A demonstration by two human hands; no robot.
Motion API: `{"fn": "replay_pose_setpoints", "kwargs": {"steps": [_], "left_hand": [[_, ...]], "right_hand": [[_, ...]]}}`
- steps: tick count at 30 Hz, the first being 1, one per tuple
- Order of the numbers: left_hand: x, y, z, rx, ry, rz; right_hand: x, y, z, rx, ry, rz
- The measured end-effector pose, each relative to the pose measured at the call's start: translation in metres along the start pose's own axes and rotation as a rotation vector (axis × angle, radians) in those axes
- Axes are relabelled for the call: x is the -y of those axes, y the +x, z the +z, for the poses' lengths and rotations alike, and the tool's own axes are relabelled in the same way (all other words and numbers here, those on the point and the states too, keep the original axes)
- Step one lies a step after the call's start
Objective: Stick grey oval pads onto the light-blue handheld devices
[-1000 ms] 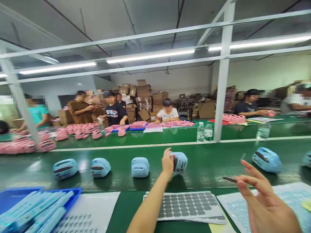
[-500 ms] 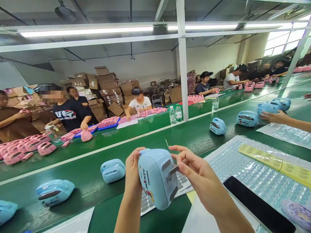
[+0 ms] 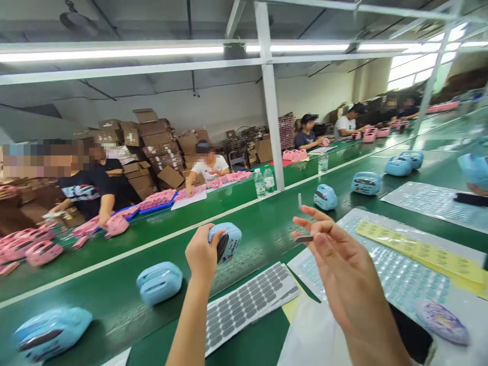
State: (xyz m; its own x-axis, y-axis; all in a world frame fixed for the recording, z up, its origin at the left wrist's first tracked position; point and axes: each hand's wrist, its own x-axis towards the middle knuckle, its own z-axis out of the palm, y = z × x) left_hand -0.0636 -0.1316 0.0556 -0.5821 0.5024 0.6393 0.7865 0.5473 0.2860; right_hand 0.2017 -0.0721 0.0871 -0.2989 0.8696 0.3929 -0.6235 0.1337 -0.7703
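Observation:
My left hand [image 3: 201, 254] is closed round a light blue plastic case [image 3: 225, 241] and holds it just over the green conveyor belt [image 3: 263, 223]. My right hand [image 3: 339, 264] is raised to the right of it, fingers partly spread, with a small dark oval pad [image 3: 304, 238] pinched at thumb and fingertip and a thin stick [image 3: 299, 200] standing up from the fingers. A sheet of grey oval pads [image 3: 247, 302] lies below both hands.
More blue cases [image 3: 159, 282] sit along the belt, one to the far right [image 3: 365, 183]. A clear sticker sheet with a yellow strip [image 3: 419, 251] lies at right. Water bottles [image 3: 264, 182] stand by a white post [image 3: 271, 101]. Workers across handle pink cases [image 3: 41, 251].
My left hand has carried the blue case away from me, out toward the belt. My right hand has come off the case and lifted. The view has turned a little to the right.

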Motion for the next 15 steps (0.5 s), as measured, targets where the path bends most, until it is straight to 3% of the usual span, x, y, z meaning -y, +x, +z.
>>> {"fn": "replay_pose_setpoints", "kwargs": {"steps": [5, 8, 12, 15], "left_hand": [[-0.022, 0.046, 0.079, 0.381, 0.13, 0.237], [-0.023, 0.059, 0.112, 0.542, 0.198, 0.347], [-0.03, 0.081, 0.128, 0.616, 0.336, 0.381], [-0.07, 0.096, 0.142, 0.564, 0.468, 0.426]], "right_hand": [[0.01, -0.001, -0.004, -0.027, 0.052, -0.044], [0.028, -0.001, -0.023, -0.094, 0.028, -0.044], [0.062, -0.013, -0.086, -0.179, -0.017, -0.054], [0.077, -0.038, -0.151, -0.319, -0.074, -0.047]]}}
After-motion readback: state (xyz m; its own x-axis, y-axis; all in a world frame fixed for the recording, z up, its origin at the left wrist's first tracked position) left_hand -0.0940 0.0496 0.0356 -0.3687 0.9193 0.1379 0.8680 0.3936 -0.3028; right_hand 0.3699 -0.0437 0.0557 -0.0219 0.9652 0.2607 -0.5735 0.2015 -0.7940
